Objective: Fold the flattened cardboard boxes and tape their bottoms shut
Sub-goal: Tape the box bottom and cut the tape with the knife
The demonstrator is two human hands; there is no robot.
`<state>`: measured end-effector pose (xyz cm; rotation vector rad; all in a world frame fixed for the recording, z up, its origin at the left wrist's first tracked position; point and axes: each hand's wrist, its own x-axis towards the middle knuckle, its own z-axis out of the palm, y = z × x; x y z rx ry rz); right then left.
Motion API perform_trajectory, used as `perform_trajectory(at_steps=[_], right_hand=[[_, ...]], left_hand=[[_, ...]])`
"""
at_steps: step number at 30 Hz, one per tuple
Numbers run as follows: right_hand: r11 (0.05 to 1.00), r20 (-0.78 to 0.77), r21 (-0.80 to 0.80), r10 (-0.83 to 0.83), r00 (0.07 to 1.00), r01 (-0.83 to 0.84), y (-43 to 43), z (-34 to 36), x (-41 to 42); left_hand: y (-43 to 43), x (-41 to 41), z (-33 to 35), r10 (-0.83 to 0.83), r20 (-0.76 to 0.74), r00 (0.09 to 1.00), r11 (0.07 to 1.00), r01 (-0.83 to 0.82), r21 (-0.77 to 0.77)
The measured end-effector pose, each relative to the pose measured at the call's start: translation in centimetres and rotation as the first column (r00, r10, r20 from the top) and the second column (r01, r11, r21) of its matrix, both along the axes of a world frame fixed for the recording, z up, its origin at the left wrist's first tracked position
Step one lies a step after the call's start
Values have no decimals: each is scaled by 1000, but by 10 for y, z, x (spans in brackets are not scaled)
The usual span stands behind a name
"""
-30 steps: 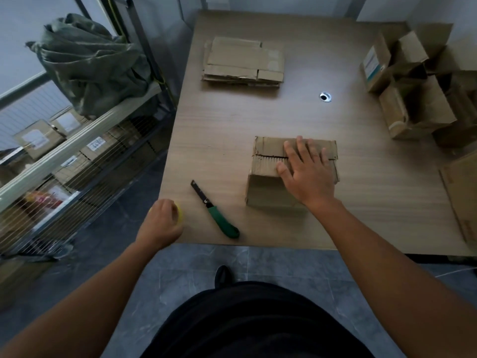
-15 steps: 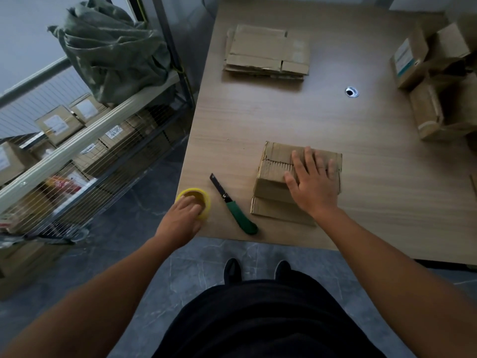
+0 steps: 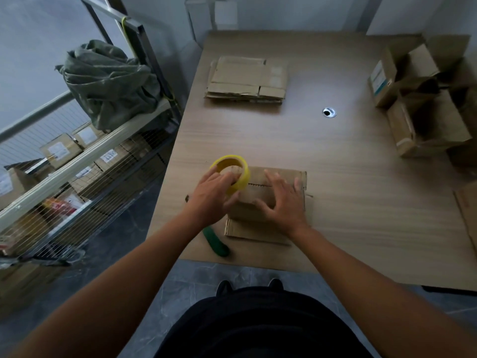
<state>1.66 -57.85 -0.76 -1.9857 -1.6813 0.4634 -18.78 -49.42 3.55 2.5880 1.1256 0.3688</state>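
A small folded cardboard box stands bottom-up near the front edge of the wooden table, its flaps closed along a middle seam. My right hand lies flat on top, fingers spread, pressing the flaps down. My left hand grips a yellow tape roll with fingers through its core, holding it at the box's left end by the seam. A stack of flattened boxes lies at the table's far side.
A green-handled utility knife lies on the table left of the box, partly under my left arm. Several assembled boxes crowd the right side, and another cardboard piece sits at the right edge. A metal shelf with parcels stands left.
My left hand has lifted the tape roll from the table's left edge and carried it right onto the box's left end. My right hand stays pressed on the flaps.
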Motion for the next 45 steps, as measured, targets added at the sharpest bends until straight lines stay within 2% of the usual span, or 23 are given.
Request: perform_trajectory(at_steps=[3,7,12,19,23,25,28,34,38,41,45], right_hand=[[996,-265,27,-79,961,89,7,7,11],[999,-250,-23,-50,967,46,18,10,21],[992,-450,25,-100,887,124,13,8,21],[983,-545,2,-152,825,182,14,20,29],[933,-577,-113,-341,742,341,5,20,65],[920,-622,-189,-383,683,344,-1,14,82],[920,-628,-230,-390,674,318,-4,4,90],[914,-636,-143,-379,672,379,-2,-15,87],[898,-719,-164,-392,574,408,-5,-15,89],[908,-690,-139,-374,619,395,-3,-19,90],[917,-714,-199,-377,589,345,3,-22,92]], left_hand=[[2,20,-7,-61,-66,996,998,63,26],[-2,32,-13,-84,-115,990,996,88,29],[-2,38,-20,-77,-146,986,993,88,73],[11,48,-21,-1,-177,984,969,44,242],[14,57,-24,12,-171,985,965,34,261],[14,53,-30,-3,-174,985,957,54,284],[15,49,-41,-27,-132,991,942,69,327],[13,50,-44,-29,-128,991,936,72,344],[13,51,-44,-36,-124,992,933,78,352],[12,52,-44,-32,-125,992,932,75,354],[13,53,-42,-23,-126,992,936,65,347]])
